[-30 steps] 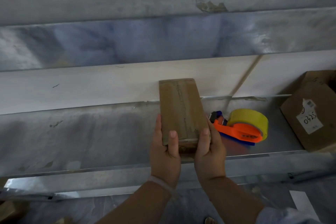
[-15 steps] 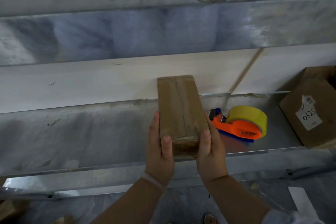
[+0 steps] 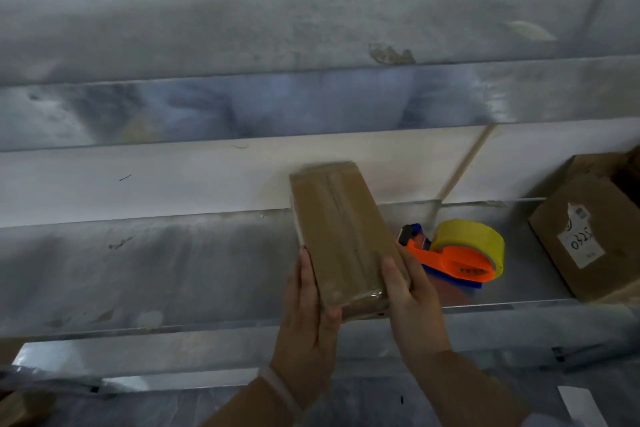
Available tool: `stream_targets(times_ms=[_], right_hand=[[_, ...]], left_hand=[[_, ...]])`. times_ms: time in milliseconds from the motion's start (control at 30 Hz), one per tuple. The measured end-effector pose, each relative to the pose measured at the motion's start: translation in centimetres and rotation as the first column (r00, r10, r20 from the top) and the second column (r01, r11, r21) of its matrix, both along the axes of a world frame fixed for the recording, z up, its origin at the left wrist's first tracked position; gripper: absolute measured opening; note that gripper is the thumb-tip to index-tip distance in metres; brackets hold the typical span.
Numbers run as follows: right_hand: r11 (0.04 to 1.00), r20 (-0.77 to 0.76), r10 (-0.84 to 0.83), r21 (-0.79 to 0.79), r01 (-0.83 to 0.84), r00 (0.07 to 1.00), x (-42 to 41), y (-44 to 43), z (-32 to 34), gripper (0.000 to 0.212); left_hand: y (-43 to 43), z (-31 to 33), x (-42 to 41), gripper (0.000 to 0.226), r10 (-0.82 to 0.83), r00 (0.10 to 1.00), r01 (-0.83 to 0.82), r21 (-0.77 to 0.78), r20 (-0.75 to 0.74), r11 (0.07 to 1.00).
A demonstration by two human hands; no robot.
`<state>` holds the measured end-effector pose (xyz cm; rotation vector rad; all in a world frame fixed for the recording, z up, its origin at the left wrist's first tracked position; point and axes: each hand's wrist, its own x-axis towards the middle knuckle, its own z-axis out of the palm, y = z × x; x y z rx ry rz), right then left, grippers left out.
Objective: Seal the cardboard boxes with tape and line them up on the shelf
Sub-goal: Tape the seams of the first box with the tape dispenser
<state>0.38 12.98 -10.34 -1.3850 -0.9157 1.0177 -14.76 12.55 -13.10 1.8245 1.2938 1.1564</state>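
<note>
1. Since half a second ago, the left thumb has slid off the top face of the box (image 3: 341,236) down to its near left corner. The far end of the box leans a bit further left. Dispenser and second box have kept their places on the shelf.
2. Box: small, brown cardboard, long axis pointing away from the person. Clear tape glints along the top seam and over the near end. It is over the front part of the shelf (image 3: 156,270), with its near end above the front lip. Resting or held clear: cannot tell.
3. Left hand (image 3: 304,315): clamps the left side, fingers laid along the edge, thumb hooked on the near corner. White wristband (image 3: 280,388) on that wrist.
4. Right hand (image 3: 412,298): clamps the right side, thumb on the top face by the edge, fingers tucked under and hidden.
5. Dispenser (image 3: 457,263): orange and blue, carrying a yellow roll (image 3: 474,236), lying on the shelf just right of the box. The right hand covers its near end. Contact with the box: cannot tell.
6. Second box (image 3: 588,253): larger, at the far right of the shelf, cut off by the frame edge. It has a white label (image 3: 580,241) with handwritten digits. It is well apart from the held box, with the dispenser between them.
7. Shelf: bare galvanised metal, scuffed, dull reflections. Upper shelf (image 3: 242,107) above is the same metal with a shiny front lip.
8. Wall (image 3: 173,177): white, behind the shelf, with a pale strip (image 3: 467,163) running diagonally up to the right.
9. Below: plastic sheet (image 3: 346,406) over the floor, white paper (image 3: 581,406) at lower right. The frame is motion-blurred.
</note>
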Motion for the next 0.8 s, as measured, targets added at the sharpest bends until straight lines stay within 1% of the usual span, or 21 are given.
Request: stream_targets(times_ms=[33,67,100,133,200,233,267,333,367,400,433,467,500,533,567,633,667,700,733,767,800], right_hand=[[1.000,0.008,-0.004,0.003,0.004,1.000,0.4,0.0,0.2,0.019],[1.000,0.020,-0.005,0.003,0.005,1.000,1.0,0.1,0.4,0.023],[1.000,0.039,0.010,-0.005,-0.010,0.999,1.5,0.3,0.7,0.029],[0.999,0.062,0.052,-0.013,-0.051,0.997,2.0,0.5,0.9,0.033],[0.979,0.083,0.205,-0.030,-0.204,0.975,2.8,1.0,1.5,0.031],[0.959,0.074,0.281,-0.051,-0.278,0.957,3.1,1.4,1.8,0.028],[0.937,0.071,0.347,-0.079,-0.341,0.935,3.2,1.8,2.2,0.026],[0.900,0.135,0.430,-0.148,-0.411,0.893,3.2,3.0,3.0,0.024],[0.895,0.195,0.438,-0.182,-0.406,0.877,3.1,3.7,3.4,0.021],[0.906,0.295,0.419,-0.198,-0.374,0.859,3.0,4.4,3.7,0.019],[0.931,0.430,0.366,-0.185,-0.316,0.825,2.9,5.1,4.0,0.019],[0.956,0.576,0.290,-0.141,-0.256,0.764,2.8,5.6,4.1,0.023],[0.970,0.696,0.221,-0.082,-0.231,0.683,2.5,5.7,4.4,0.030],[0.965,0.782,0.190,-0.039,-0.259,0.593,1.9,5.6,4.6,0.036],[0.945,0.852,0.196,-0.032,-0.325,0.485,1.2,5.3,4.6,0.042],[0.880,0.949,0.237,-0.119,-0.459,0.208,-0.3,4.4,4.0,0.057],[0.857,0.967,0.240,-0.170,-0.486,0.086,-0.7,4.0,3.6,0.065],[0.847,0.971,0.237,-0.204,-0.492,0.006,-0.8,3.9,3.4,0.070],[0.843,0.971,0.237,-0.224,-0.490,-0.035,-0.8,3.9,3.4,0.073],[0.843,0.971,0.233,-0.227,-0.488,-0.049,-0.8,4.0,3.3,0.073],[0.851,0.973,0.230,-0.220,-0.476,-0.038,-0.7,4.1,3.2,0.072]], left_hand=[[-0.2,0.4,-0.6,0.072,-0.022,0.999,0.023,0.022,-0.023,0.999],[-0.2,0.9,-1.3,0.069,-0.029,0.999,0.030,0.045,-0.032,0.999],[0.0,1.6,-2.1,0.064,0.000,0.999,0.005,0.082,-0.052,0.997],[0.5,2.4,-3.0,0.058,0.064,0.993,-0.050,0.146,-0.098,0.988],[2.1,4.1,-4.8,0.047,0.200,0.948,-0.121,0.302,-0.249,0.946],[3.0,5.0,-5.7,0.046,0.206,0.911,-0.076,0.346,-0.357,0.935],[3.9,5.9,-6.4,0.047,0.153,0.858,0.026,0.338,-0.491,0.941],[4.9,6.7,-7.2,0.053,-0.008,0.677,0.231,0.201,-0.736,0.952],[5.1,6.7,-7.2,0.055,-0.046,0.591,0.269,0.143,-0.806,0.952],[5.0,6.7,-7.0,0.056,-0.041,0.532,0.253,0.113,-0.846,0.961],[4.7,6.8,-6.5,0.058,-0.020,0.496,0.200,0.091,-0.868,0.976],[4.5,6.9,-5.9,0.058,0.008,0.475,0.131,0.080,-0.880,0.988],[4.3,6.9,-5.3,0.058,0.034,0.471,0.064,0.073,-0.881,0.995],[4.2,7.0,-4.8,0.058,0.059,0.477,0.015,0.075,-0.877,0.997],[4.2,7.0,-4.3,0.058,0.080,0.483,-0.013,0.085,-0.872,0.996],[4.3,6.8,-4.0,0.059,0.088,0.505,-0.008,0.098,-0.858,0.995],[4.4,6.7,-4.1,0.060,0.075,0.515,0.019,0.099,-0.854,0.995],[4.6,6.7,-4.2,0.062,0.053,0.518,0.055,0.095,-0.854,0.994],[4.8,6.6,-4.4,0.064,0.028,0.517,0.094,0.089,-0.856,0.992],[5.1,6.7,-4.6,0.065,0.012,0.515,0.128,0.091,-0.857,0.988],[5.5,6.7,-4.8,0.064,0.003,0.515,0.147,0.092,-0.857,0.985]])
